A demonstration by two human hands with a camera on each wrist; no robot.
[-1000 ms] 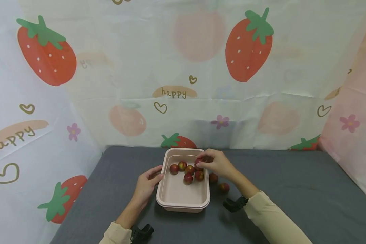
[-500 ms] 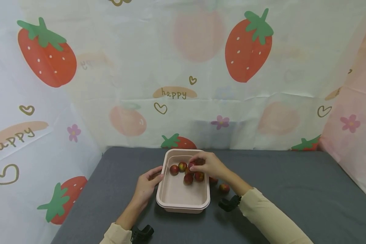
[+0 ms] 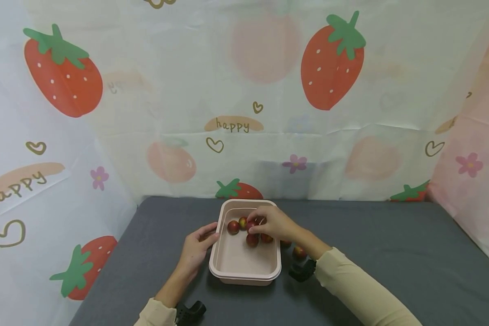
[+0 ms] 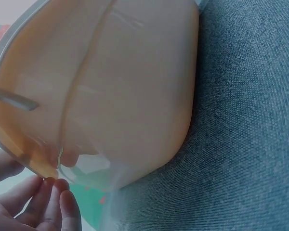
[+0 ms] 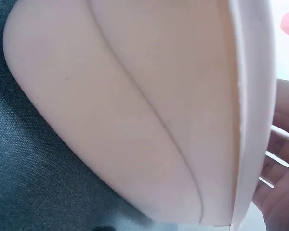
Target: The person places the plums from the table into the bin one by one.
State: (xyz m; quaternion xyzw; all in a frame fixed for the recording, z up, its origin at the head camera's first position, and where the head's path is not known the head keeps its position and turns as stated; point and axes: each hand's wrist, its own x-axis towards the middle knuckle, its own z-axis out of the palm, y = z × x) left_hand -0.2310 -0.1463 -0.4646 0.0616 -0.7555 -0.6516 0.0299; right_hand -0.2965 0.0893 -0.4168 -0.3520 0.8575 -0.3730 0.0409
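A pale pink plastic container [image 3: 244, 262] stands on the dark cloth, with several red and yellow plums [image 3: 233, 227] inside its far half. My left hand [image 3: 195, 246] grips its left rim, thumb at the top edge; in the left wrist view, the fingertips of that hand [image 4: 45, 204] meet the outer wall just below the rim. Reaching over the right rim, my right hand [image 3: 275, 222] pinches a plum [image 3: 251, 225] low among the others. The right wrist view shows the hand [image 5: 282, 178] past the rim, its fingertips hidden by the container wall [image 5: 115, 125].
Two more plums lie on the cloth right of the container; the nearer plum [image 3: 299, 252] is partly covered by the right wrist. Dark grey cloth [image 3: 383, 253] covers the table. Behind it hangs a printed curtain [image 3: 187, 99].
My right hand has carried its plum left and lower, from by the right rim into the group of plums. The left hand and container have stayed in place.
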